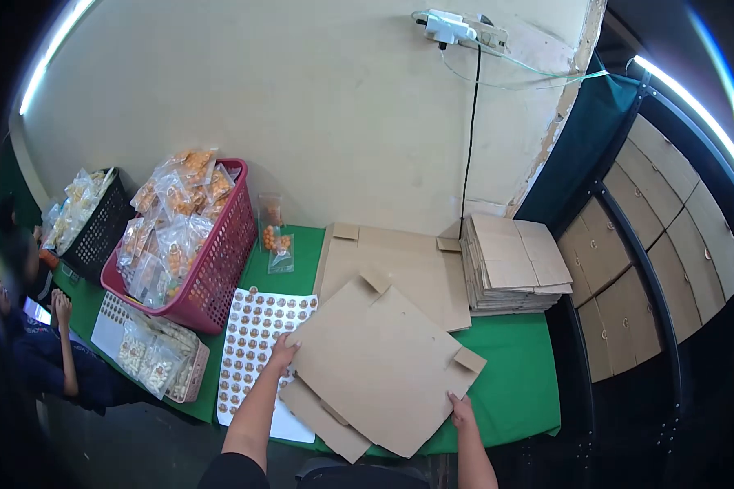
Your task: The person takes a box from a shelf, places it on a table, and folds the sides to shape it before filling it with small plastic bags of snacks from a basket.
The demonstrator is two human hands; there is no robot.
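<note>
Two bare forearms are extended over the near edge of the green-covered table, and a flattened cardboard piece is held between the hands, turned at an angle. Its left corner is gripped by the left hand; its lower right edge is pinched by the right hand, whose fingers are partly hidden underneath. Another cardboard part is seen below it, and a larger cardboard sheet behind is partly covered. To the left, a sticker sheet is partly overlapped; to the right, folded cardboard is stacked in a pile.
</note>
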